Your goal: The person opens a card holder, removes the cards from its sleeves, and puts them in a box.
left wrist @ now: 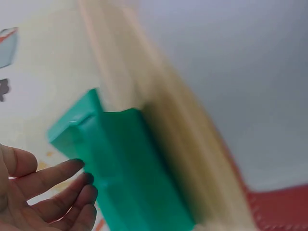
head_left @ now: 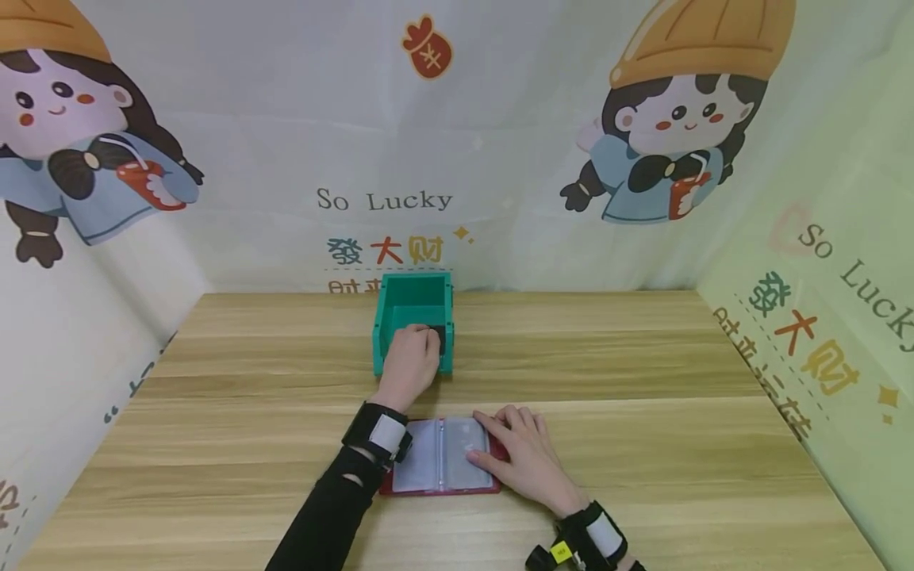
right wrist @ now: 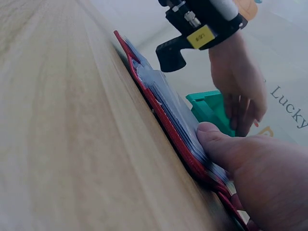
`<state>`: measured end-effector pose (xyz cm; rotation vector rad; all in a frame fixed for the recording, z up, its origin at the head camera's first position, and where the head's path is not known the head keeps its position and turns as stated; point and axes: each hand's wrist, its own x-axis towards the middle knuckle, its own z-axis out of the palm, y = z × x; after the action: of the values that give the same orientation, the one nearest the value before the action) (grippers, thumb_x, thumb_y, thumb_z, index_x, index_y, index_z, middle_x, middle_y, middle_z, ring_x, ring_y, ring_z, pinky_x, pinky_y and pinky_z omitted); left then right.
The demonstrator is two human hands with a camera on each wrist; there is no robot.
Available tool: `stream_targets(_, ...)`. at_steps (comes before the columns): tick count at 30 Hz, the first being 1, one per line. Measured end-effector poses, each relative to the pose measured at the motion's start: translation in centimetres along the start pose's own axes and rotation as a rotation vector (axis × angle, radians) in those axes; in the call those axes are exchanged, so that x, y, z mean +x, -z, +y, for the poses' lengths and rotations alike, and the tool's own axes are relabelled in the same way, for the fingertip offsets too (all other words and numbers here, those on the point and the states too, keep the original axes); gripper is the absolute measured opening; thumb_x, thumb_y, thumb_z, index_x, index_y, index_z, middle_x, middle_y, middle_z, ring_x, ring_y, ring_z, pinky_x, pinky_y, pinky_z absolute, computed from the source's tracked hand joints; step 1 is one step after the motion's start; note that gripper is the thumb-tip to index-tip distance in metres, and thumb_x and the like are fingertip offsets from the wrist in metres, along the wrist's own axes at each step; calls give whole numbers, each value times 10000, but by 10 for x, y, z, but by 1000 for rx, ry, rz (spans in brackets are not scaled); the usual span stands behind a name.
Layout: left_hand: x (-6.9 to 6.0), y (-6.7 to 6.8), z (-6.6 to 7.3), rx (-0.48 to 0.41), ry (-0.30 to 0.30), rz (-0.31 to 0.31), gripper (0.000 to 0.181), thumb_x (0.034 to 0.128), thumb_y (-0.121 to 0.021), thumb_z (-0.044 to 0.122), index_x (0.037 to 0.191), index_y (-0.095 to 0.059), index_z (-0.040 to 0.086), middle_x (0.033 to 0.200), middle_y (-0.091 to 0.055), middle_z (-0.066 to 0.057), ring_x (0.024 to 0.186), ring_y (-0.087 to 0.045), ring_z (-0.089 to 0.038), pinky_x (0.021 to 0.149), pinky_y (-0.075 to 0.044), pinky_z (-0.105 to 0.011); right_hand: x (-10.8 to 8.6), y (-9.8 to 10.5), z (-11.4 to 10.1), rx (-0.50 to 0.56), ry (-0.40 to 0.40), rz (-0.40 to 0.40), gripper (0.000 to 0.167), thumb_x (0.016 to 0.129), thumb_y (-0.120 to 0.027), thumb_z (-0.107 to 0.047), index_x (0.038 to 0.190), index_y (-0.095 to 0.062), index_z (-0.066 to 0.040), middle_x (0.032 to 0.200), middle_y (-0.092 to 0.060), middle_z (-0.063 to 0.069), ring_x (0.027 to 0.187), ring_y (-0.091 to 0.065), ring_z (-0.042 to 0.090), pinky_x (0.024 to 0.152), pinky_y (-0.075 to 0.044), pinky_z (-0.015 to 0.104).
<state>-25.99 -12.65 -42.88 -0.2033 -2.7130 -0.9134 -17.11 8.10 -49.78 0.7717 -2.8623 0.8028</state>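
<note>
We note the red booklet (head_left: 441, 456) open on the table (head_left: 678, 444); the right hand (head_left: 527, 454) rests spread on it, thumb on the clear sleeves (head_left: 416, 458), presumably keeping it flat; the left hand (head_left: 410, 361), loosely bent, gripping nothing visible, hovers at the green bin (head_left: 414, 293) near a dark piece (head_left: 439, 339).

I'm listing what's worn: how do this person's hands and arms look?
The left hand and right hand are ungloved. The left sleeve is black. Each side has a black wrist strap with a pale patch, plus a black wrist camera with a yellow label.
</note>
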Motion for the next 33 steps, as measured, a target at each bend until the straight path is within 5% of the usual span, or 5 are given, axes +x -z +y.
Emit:
stream_targets(6,-23,13,9,-118,-3,-40,307,1014,-526,126,830,-727,-15,921,-715,-145,910,-653,-292,840,-513,-434,-1,-1,-1,3,-8,-5,595,908,-684,-491,1404,-598,-174,1049,-516,-20,937,-355,128,835,-225,325)
stream_targets(12,-61,19,11,-215,61,-222,206,958,-631,158,833,-743,38,684,-603,6,626,-506,-128,575,-404,-246,-1,-2,0,6,-3,10,587,906,-691,-477,1398,-604,-168,1048,-524,-19,936,-360,126,834,-230,324)
stream_targets(17,-83,16,6,-224,38,-327,155,934,-661,149,821,-730,70,700,-606,33,647,-494,-82,582,-395,-206,-1,0,-1,14,-5,16,575,908,-696,-461,1389,-609,-158,1050,-525,-13,942,-370,134,840,-240,332)
stream_targets(27,-96,8,-9,-301,110,-416,140,920,-695,143,987,-712,21,809,-655,-24,722,-539,-115,623,-425,-211,1,1,-2,50,-33,5,565,908,-695,-471,1377,-601,-170,1082,-558,3,968,-404,150,850,-260,344)
stream_targets(33,-95,8,-15,-351,72,-474,492,871,-746,109,1308,-575,-40,793,-600,-18,661,-501,-96,567,-378,-196,1,1,-1,50,-35,4,559,904,-696,-474,1364,-600,-173,1089,-569,17,976,-417,162,856,-274,356)
